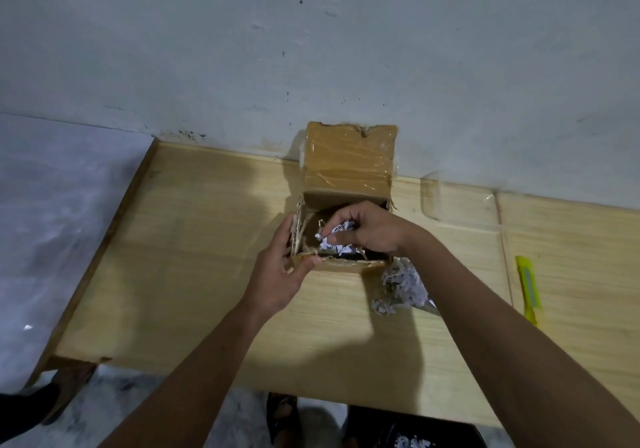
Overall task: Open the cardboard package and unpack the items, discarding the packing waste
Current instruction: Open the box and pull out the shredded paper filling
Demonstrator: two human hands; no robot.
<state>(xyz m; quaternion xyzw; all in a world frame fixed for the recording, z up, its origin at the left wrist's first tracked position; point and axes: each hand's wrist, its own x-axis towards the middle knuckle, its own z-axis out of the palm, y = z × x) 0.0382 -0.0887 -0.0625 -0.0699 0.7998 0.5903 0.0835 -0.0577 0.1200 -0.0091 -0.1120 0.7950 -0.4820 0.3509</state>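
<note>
A small brown cardboard box (346,184) stands on the wooden table (194,239) against the wall, its taped lid flipped up at the back. My left hand (280,274) grips the box's front left corner, thumb on the front rim. Inside the open box, my right hand (367,231) pinches a clump of white shredded paper (332,238). Something dark lies under the shreds, mostly hidden. A pile of shredded paper (401,284) lies on the table just right of the box.
A yellow utility knife (528,288) lies at the table's right. Clear tape or plastic (460,201) sits behind the box to the right. A grey surface (52,222) adjoins the table's left edge. Feet in sandals and more shreds (412,442) show below the front edge.
</note>
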